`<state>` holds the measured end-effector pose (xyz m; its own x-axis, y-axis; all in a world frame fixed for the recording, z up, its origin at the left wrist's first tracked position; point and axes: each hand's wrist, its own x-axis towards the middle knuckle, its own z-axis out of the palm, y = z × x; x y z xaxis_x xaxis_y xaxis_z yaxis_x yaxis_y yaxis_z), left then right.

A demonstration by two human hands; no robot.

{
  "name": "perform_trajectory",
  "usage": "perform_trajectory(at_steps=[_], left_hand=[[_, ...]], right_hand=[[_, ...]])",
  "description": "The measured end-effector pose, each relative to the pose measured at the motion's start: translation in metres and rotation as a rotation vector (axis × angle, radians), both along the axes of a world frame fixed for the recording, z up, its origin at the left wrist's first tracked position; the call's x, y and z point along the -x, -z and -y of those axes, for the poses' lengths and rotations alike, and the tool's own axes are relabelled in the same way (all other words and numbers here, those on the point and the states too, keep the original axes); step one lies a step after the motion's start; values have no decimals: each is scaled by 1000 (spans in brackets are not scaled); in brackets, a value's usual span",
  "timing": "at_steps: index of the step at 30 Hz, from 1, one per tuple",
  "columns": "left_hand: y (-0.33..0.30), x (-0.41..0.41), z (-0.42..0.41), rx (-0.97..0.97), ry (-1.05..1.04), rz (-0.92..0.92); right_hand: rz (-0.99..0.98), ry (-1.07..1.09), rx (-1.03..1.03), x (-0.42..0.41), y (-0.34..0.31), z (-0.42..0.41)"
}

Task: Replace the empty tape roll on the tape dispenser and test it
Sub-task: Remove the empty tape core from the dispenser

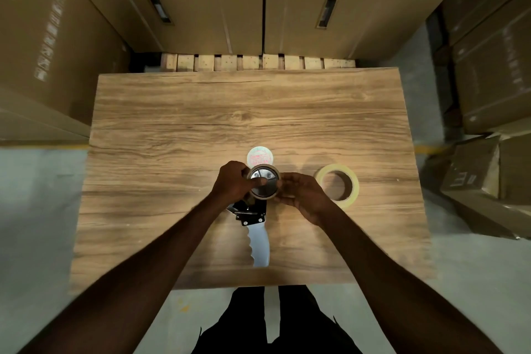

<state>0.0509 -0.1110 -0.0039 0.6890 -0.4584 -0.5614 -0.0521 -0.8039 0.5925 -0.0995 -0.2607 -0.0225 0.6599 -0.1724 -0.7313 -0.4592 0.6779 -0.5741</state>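
Observation:
The tape dispenser (253,215) lies flat on the wooden table (201,112), its pale handle (260,244) pointing toward me. On its metal hub sits the empty brown cardboard roll core (265,196). My left hand (234,184) grips the dispenser's left side, thumb pressed on the hub's shiny face. My right hand (301,195) pinches the core's right edge. A full roll of clear yellowish tape (352,188) lies flat just right of my right hand.
A round white sticker or lid with pink print (259,155) lies just beyond the dispenser. Tall cardboard boxes (201,3) on a pallet stand behind the table, with more boxes (494,89) stacked at both sides. Grey floor surrounds the table.

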Motion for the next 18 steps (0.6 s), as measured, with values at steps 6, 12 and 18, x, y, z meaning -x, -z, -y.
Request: perform_trajectory(at_steps=[6, 12, 18], left_hand=[[-1, 2, -4, 4, -11, 21], [-8, 4, 3, -55, -3, -7], [-20, 8, 9, -76, -142, -134]], right_hand=[[34, -15, 20, 0, -6, -2], [34, -27, 34, 3, -7, 0], [55, -18, 50, -4, -14, -1]])
